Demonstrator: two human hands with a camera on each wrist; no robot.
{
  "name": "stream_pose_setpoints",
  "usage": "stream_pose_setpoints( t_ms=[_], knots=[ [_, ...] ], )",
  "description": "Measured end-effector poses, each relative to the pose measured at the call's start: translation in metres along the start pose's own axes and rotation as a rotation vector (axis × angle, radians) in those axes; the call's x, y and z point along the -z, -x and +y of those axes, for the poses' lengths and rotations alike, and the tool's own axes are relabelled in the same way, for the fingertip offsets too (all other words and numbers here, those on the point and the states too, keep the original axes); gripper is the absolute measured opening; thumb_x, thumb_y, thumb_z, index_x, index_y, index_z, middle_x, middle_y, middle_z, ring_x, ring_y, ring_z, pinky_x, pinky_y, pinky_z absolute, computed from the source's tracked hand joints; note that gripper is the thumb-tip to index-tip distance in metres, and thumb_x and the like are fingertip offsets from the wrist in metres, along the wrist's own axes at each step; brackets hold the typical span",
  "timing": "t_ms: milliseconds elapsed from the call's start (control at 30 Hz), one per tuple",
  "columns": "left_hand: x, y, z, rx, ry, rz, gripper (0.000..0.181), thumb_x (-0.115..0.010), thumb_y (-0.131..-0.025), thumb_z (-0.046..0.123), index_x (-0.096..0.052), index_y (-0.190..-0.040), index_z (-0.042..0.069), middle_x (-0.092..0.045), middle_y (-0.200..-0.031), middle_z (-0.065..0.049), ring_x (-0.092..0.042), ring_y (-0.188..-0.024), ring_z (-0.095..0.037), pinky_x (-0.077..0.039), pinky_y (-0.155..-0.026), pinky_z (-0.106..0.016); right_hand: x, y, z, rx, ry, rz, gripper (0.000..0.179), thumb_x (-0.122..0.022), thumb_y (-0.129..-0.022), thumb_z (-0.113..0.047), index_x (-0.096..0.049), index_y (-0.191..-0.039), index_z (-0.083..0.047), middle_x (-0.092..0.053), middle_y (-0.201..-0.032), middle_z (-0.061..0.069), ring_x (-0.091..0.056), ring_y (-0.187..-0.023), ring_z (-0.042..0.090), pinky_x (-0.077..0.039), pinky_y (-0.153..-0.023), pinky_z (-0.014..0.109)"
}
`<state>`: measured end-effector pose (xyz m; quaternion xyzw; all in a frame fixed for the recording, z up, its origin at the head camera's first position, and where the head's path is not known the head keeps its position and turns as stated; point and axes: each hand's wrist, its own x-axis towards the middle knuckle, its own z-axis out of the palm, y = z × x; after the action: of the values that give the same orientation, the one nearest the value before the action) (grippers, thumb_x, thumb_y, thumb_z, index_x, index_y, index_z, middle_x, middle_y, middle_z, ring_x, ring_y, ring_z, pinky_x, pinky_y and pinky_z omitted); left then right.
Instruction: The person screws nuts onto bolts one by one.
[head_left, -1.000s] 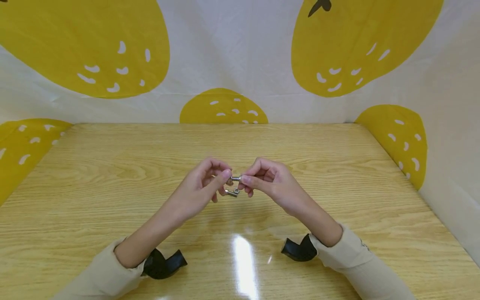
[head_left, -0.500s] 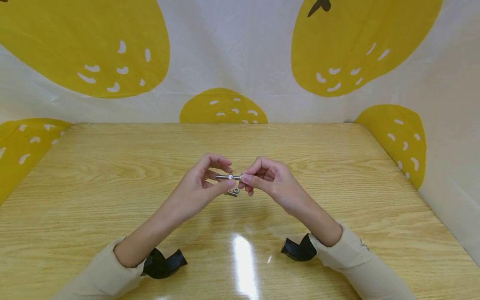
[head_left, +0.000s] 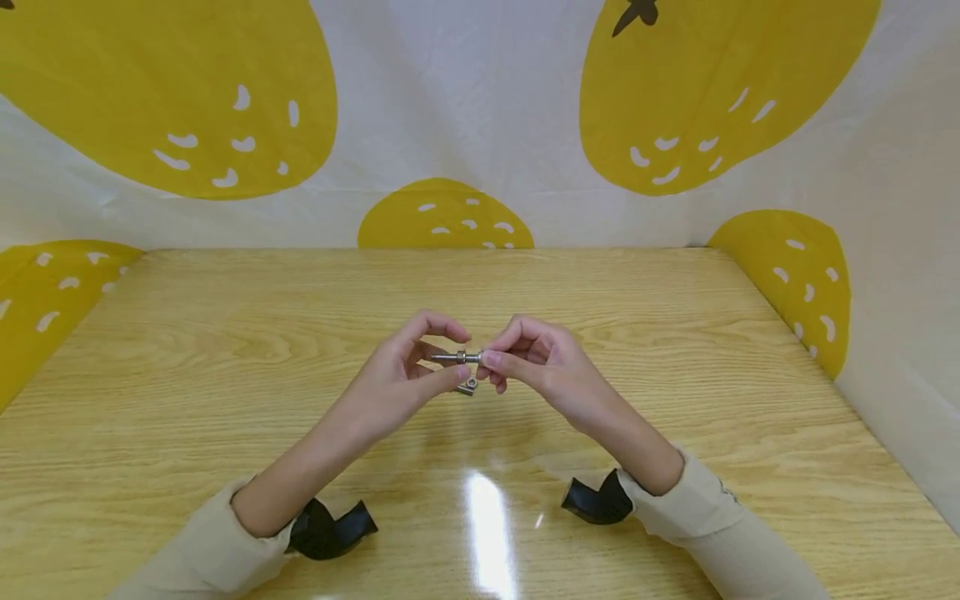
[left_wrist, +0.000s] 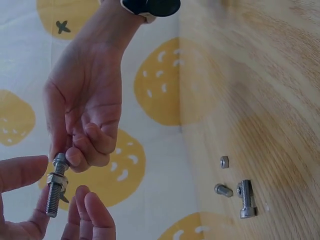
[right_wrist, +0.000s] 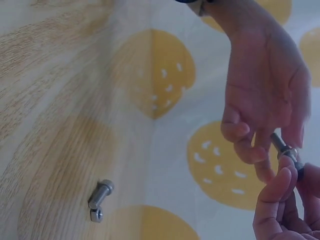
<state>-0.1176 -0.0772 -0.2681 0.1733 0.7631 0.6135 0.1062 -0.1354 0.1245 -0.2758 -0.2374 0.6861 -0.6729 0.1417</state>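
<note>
My right hand (head_left: 551, 362) pinches the head of a steel bolt (left_wrist: 52, 204) between thumb and fingers, holding it level above the table. A hex nut (left_wrist: 56, 180) sits partway along the bolt's threaded shank. My left hand (head_left: 397, 379) surrounds the nut and the bolt's free end, its thumb and index finger spread apart on either side of the nut. In the left wrist view a gap shows between those fingers and the nut. Whether another left finger touches the bolt, I cannot tell.
On the wooden table (head_left: 262, 333) beneath the hands lie another bolt (left_wrist: 246, 202) and a loose nut (left_wrist: 224, 161), with further small metal hardware (left_wrist: 223, 190) beside them. A white cloth with yellow fruit shapes (head_left: 446, 217) hangs behind. Black wrist mounts (head_left: 330, 531) sit below both sleeves.
The left thumb and index finger, at first closed over the nut, have spread apart, uncovering the nut and the bolt's free end. The right hand stays in place with the bolt.
</note>
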Motion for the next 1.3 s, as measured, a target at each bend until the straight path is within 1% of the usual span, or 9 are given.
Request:
stream_pose_setpoints(
  t_ms=[167, 300, 367, 600, 700, 833, 933, 1033, 1300],
  knots=[
    [0.0008, -0.0005, -0.0013, 0.03, -0.072, 0.001, 0.03, -0.051, -0.096, 0.022, -0.046, -0.12, 0.005, -0.057, -0.109, -0.015, -0.057, -0.082, -0.021, -0.051, -0.073, -0.035, -0.0012, 0.0005, -0.0003, -0.001, 0.012, 0.009, 0.007, -0.058, -0.091, -0.008, -0.056, -0.09, -0.002, -0.067, -0.087, 0.003, -0.06, -0.072, 0.015, -0.052, -0.069, 0.028],
    [0.0006, -0.0014, -0.0021, 0.053, -0.046, -0.019, 0.026, -0.047, -0.098, 0.021, -0.047, -0.115, 0.001, -0.061, -0.098, -0.016, -0.055, -0.075, -0.02, -0.051, -0.071, -0.032, -0.0026, 0.0011, -0.0015, -0.014, 0.019, 0.018, 0.006, -0.058, -0.091, -0.008, -0.056, -0.091, -0.002, -0.068, -0.088, 0.002, -0.059, -0.072, 0.015, -0.052, -0.07, 0.028],
    [0.0003, -0.0015, -0.002, 0.046, -0.03, -0.022, 0.023, -0.049, -0.097, 0.018, -0.048, -0.114, 0.002, -0.06, -0.101, -0.016, -0.056, -0.077, -0.022, -0.05, -0.071, -0.031, -0.0023, 0.0008, -0.0012, -0.015, 0.018, 0.018, 0.006, -0.058, -0.092, -0.008, -0.056, -0.091, -0.002, -0.068, -0.088, 0.002, -0.059, -0.072, 0.015, -0.052, -0.07, 0.028],
    [0.0, -0.0006, 0.0, 0.002, 0.006, -0.021, 0.023, -0.06, -0.09, 0.008, -0.052, -0.111, 0.004, -0.054, -0.115, -0.013, -0.062, -0.101, -0.026, -0.053, -0.082, -0.035, -0.0014, 0.0003, -0.0008, -0.016, 0.007, 0.017, 0.006, -0.058, -0.092, -0.009, -0.057, -0.091, -0.003, -0.067, -0.087, 0.003, -0.059, -0.072, 0.015, -0.052, -0.069, 0.028],
    [0.0002, -0.0007, 0.0003, 0.002, -0.024, -0.013, 0.026, -0.059, -0.091, 0.013, -0.05, -0.116, 0.007, -0.053, -0.117, -0.013, -0.061, -0.095, -0.024, -0.052, -0.079, -0.035, -0.0021, 0.0006, -0.0013, -0.024, 0.008, 0.018, 0.006, -0.057, -0.092, -0.008, -0.056, -0.09, -0.003, -0.067, -0.087, 0.003, -0.06, -0.072, 0.015, -0.052, -0.069, 0.028],
    [0.0012, -0.0015, -0.0013, 0.026, -0.078, -0.033, 0.029, -0.048, -0.098, 0.023, -0.045, -0.122, 0.007, -0.055, -0.112, -0.014, -0.057, -0.082, -0.022, -0.049, -0.072, -0.034, -0.0019, 0.0004, -0.0001, -0.019, 0.015, 0.018, 0.007, -0.057, -0.092, -0.007, -0.055, -0.091, 0.0, -0.067, -0.087, 0.003, -0.06, -0.073, 0.015, -0.053, -0.069, 0.028],
    [0.0016, -0.002, -0.0029, 0.043, -0.064, -0.068, 0.027, -0.042, -0.1, 0.023, -0.044, -0.119, 0.004, -0.059, -0.101, -0.017, -0.055, -0.079, -0.024, -0.048, -0.07, -0.034, -0.0015, 0.0001, 0.0016, -0.01, 0.012, 0.013, 0.008, -0.057, -0.092, -0.007, -0.055, -0.091, 0.0, -0.067, -0.087, 0.001, -0.06, -0.073, 0.014, -0.052, -0.069, 0.028],
    [0.0015, -0.0025, -0.0037, 0.038, -0.057, -0.069, 0.024, -0.043, -0.1, 0.02, -0.045, -0.115, 0.002, -0.06, -0.099, -0.017, -0.054, -0.078, -0.024, -0.048, -0.07, -0.033, -0.0009, -0.0001, 0.0027, -0.004, 0.006, 0.009, 0.008, -0.058, -0.091, -0.007, -0.055, -0.091, 0.0, -0.068, -0.088, 0.001, -0.06, -0.072, 0.014, -0.052, -0.069, 0.028],
    [0.0005, -0.0025, -0.001, 0.011, -0.026, -0.048, 0.021, -0.055, -0.093, 0.009, -0.049, -0.112, 0.004, -0.052, -0.114, -0.013, -0.061, -0.103, -0.025, -0.051, -0.08, -0.036, -0.0005, -0.0007, 0.0026, -0.012, 0.002, 0.011, 0.008, -0.058, -0.091, -0.009, -0.055, -0.092, -0.001, -0.067, -0.088, 0.004, -0.059, -0.072, 0.015, -0.052, -0.07, 0.028]
  ],
)
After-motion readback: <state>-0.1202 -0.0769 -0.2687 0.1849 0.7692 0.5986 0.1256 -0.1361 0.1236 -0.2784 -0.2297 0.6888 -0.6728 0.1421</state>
